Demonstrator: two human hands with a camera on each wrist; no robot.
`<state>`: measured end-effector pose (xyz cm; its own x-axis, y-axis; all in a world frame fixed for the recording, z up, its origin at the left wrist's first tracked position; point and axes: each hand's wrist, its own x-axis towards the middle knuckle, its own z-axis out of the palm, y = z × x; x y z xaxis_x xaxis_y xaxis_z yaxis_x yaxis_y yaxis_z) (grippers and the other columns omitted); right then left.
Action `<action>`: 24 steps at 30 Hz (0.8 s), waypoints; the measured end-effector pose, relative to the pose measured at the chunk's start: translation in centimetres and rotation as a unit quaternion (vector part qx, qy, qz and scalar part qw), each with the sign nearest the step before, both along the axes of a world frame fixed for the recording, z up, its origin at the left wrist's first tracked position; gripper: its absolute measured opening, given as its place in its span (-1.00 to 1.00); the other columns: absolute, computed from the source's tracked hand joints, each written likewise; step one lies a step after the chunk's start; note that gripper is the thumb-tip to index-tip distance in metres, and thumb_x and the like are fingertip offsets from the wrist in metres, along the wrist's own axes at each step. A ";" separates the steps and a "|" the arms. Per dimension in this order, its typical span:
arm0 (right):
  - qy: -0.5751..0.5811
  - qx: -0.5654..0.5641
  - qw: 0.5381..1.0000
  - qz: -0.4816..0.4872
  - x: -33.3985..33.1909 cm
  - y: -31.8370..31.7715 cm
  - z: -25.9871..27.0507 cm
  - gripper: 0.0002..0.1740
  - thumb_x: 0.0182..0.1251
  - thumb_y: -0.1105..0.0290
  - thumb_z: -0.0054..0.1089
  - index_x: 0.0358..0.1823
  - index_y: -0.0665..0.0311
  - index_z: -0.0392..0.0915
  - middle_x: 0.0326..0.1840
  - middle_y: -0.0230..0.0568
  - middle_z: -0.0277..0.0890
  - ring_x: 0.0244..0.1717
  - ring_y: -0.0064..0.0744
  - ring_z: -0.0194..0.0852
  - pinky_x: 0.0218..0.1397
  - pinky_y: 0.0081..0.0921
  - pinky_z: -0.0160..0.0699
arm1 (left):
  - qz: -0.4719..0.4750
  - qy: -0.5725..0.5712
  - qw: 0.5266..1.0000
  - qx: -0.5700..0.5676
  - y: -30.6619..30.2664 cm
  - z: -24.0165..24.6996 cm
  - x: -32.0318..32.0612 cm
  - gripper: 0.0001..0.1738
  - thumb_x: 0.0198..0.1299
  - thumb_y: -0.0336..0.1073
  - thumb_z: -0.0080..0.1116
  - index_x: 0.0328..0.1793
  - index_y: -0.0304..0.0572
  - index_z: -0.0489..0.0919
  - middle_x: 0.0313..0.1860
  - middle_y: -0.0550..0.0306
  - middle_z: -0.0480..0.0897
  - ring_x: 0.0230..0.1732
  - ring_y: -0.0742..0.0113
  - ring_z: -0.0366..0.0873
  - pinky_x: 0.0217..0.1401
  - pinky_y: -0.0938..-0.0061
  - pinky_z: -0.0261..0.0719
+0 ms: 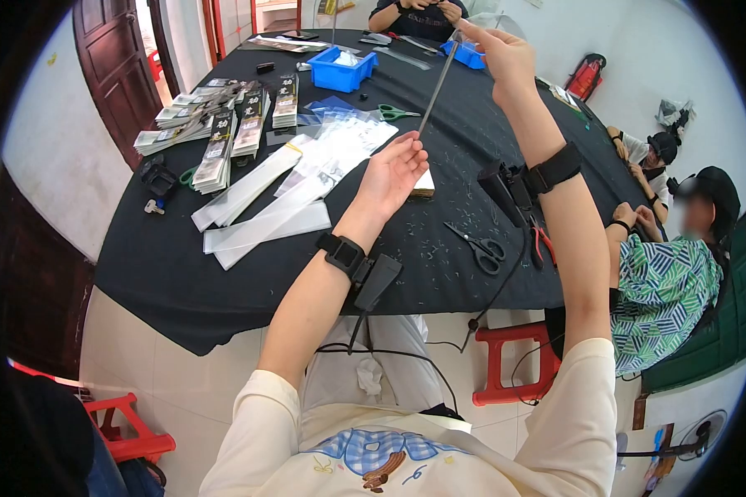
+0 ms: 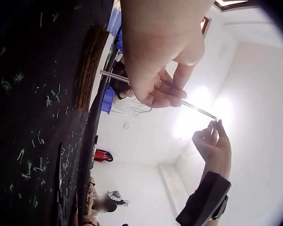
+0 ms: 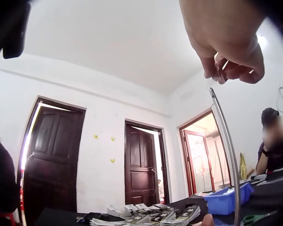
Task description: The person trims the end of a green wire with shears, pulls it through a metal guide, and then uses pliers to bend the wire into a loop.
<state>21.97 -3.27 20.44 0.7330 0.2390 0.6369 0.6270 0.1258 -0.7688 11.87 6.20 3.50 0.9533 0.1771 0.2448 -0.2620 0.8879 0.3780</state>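
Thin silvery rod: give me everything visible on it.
The thin, straight silvery rod looks like polished metal, slender and plain along its shaft. A small dark mark shows near its upper tip; too small to tell if it is a hole or notch. It stands roughly upright above the table. The lower end meets the white top of a brown-sided block; how it is fixed is unclear. The right hand is at the upper tip, the left hand beside the shaft; contact is uncertain for both.

Silver rod (image 1: 438, 87), black tablecloth (image 1: 166, 277) — blue bin (image 1: 336, 77), red stool (image 1: 514, 334) — green-blue-white geometric shirt (image 1: 663, 290).
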 end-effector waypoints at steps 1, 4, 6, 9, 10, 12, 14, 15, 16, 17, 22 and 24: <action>-0.006 -0.004 1.000 -0.013 -0.1 0.1 0.0 -0.69 -0.08 0.21 0.38 -0.46 0.34 0.63 -0.56 -0.46 0.38 -0.49 -0.68 0.20 -0.41 -0.67 0.13 | -0.001 0.000 1.000 0.000 0.0 0.0 0.0 -0.79 0.17 -0.41 -0.02 -0.07 -0.31 0.36 -0.34 0.13 0.46 -0.28 0.36 0.44 -0.16 0.50 0.46; -0.024 -0.010 1.000 -0.017 0.1 0.2 -0.2 -0.69 -0.09 0.25 0.38 -0.47 0.40 0.63 -0.62 -0.49 0.34 -0.57 -0.72 0.16 -0.53 -0.67 0.08 | -0.003 -0.002 1.000 -0.003 0.0 0.0 0.0 -0.79 0.17 -0.41 -0.03 -0.07 -0.31 0.35 -0.34 0.13 0.46 -0.28 0.35 0.44 -0.16 0.51 0.46; -0.036 -0.012 0.999 -0.011 0.2 0.2 -0.3 -0.70 -0.08 0.25 0.38 -0.48 0.39 0.64 -0.64 -0.51 0.31 -0.59 -0.73 0.13 -0.56 -0.67 0.05 | -0.003 -0.003 1.000 -0.002 0.0 0.0 0.0 -0.78 0.17 -0.41 -0.03 -0.07 -0.31 0.35 -0.34 0.13 0.46 -0.28 0.35 0.44 -0.16 0.50 0.46; -0.045 -0.023 0.998 -0.036 0.0 0.3 -0.2 -0.70 -0.08 0.24 0.37 -0.46 0.38 0.64 -0.69 -0.54 0.26 -0.64 -0.73 0.09 -0.60 -0.64 -0.02 | -0.001 0.000 1.000 -0.001 0.1 0.0 0.0 -0.78 0.17 -0.41 -0.03 -0.06 -0.31 0.35 -0.34 0.12 0.46 -0.27 0.35 0.44 -0.16 0.50 0.46; -0.056 -0.023 0.997 -0.038 0.0 0.4 -0.2 -0.69 -0.07 0.23 0.36 -0.46 0.38 0.64 -0.71 -0.56 0.24 -0.66 -0.74 0.07 -0.62 -0.63 -0.03 | 0.000 0.005 1.000 0.000 0.0 0.0 0.0 -0.78 0.17 -0.41 -0.03 -0.06 -0.31 0.35 -0.34 0.12 0.46 -0.27 0.34 0.45 -0.15 0.50 0.47; -0.066 -0.024 0.997 -0.041 -0.1 0.3 -0.2 -0.69 -0.07 0.22 0.36 -0.45 0.38 0.64 -0.73 -0.57 0.22 -0.68 -0.74 0.05 -0.64 -0.62 -0.04 | 0.001 0.002 1.000 0.000 0.0 0.0 0.0 -0.78 0.17 -0.42 -0.02 -0.06 -0.31 0.35 -0.34 0.12 0.46 -0.27 0.34 0.45 -0.15 0.49 0.47; -0.090 -0.038 0.994 -0.049 -0.2 0.4 -0.2 -0.66 -0.06 0.19 0.35 -0.45 0.38 0.65 -0.79 -0.55 0.22 -0.73 -0.75 0.06 -0.67 -0.62 0.00 | 0.001 -0.001 1.000 0.001 0.0 0.0 0.0 -0.78 0.17 -0.42 -0.02 -0.06 -0.31 0.36 -0.34 0.11 0.47 -0.27 0.33 0.45 -0.15 0.49 0.47; -0.090 -0.038 0.994 -0.048 -0.5 0.3 -0.2 -0.66 -0.06 0.19 0.35 -0.45 0.38 0.65 -0.79 -0.55 0.22 -0.73 -0.75 0.06 -0.67 -0.62 0.00 | 0.000 -0.001 1.000 -0.001 0.0 0.0 0.0 -0.77 0.17 -0.42 -0.02 -0.06 -0.31 0.36 -0.34 0.11 0.47 -0.27 0.33 0.45 -0.15 0.49 0.47; -0.095 -0.067 0.990 -0.075 -0.7 0.3 -0.1 -0.67 -0.05 0.15 0.35 -0.46 0.33 0.65 -0.72 -0.55 0.28 -0.65 -0.75 0.09 -0.60 -0.66 0.01 | -0.002 -0.001 1.000 -0.002 0.1 0.0 0.0 -0.77 0.16 -0.43 -0.02 -0.05 -0.31 0.36 -0.34 0.11 0.47 -0.27 0.33 0.45 -0.14 0.49 0.48; -0.100 -0.095 0.985 -0.101 -1.0 0.2 -0.1 -0.67 -0.04 0.12 0.34 -0.47 0.28 0.65 -0.65 -0.54 0.34 -0.58 -0.75 0.13 -0.54 -0.71 0.02 | -0.002 -0.001 1.000 -0.002 0.1 0.0 0.0 -0.77 0.16 -0.43 -0.02 -0.05 -0.31 0.36 -0.34 0.11 0.47 -0.27 0.33 0.45 -0.14 0.49 0.48; -0.159 -0.096 0.975 -0.122 -1.2 0.3 -0.3 -0.65 -0.03 0.13 0.33 -0.48 0.33 0.64 -0.71 -0.56 0.28 -0.64 -0.76 0.05 -0.61 -0.69 -0.07 | 0.001 0.003 1.000 -0.004 0.0 0.1 -0.1 -0.77 0.16 -0.43 -0.01 -0.06 -0.32 0.36 -0.34 0.10 0.47 -0.27 0.32 0.46 -0.15 0.49 0.48; -0.172 -0.093 0.973 -0.124 -0.9 0.4 -0.6 -0.65 -0.02 0.14 0.33 -0.48 0.34 0.64 -0.72 -0.56 0.25 -0.65 -0.77 0.04 -0.63 -0.69 -0.09 | 0.000 0.003 1.000 -0.006 0.0 0.1 -0.1 -0.77 0.16 -0.43 -0.01 -0.06 -0.32 0.36 -0.34 0.11 0.47 -0.27 0.32 0.46 -0.15 0.49 0.48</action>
<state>21.02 -2.89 19.88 0.5342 0.2162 0.8173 0.8444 -0.1823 -0.5037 11.76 6.21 3.59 0.9546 0.1797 0.2376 -0.2598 0.8925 0.3688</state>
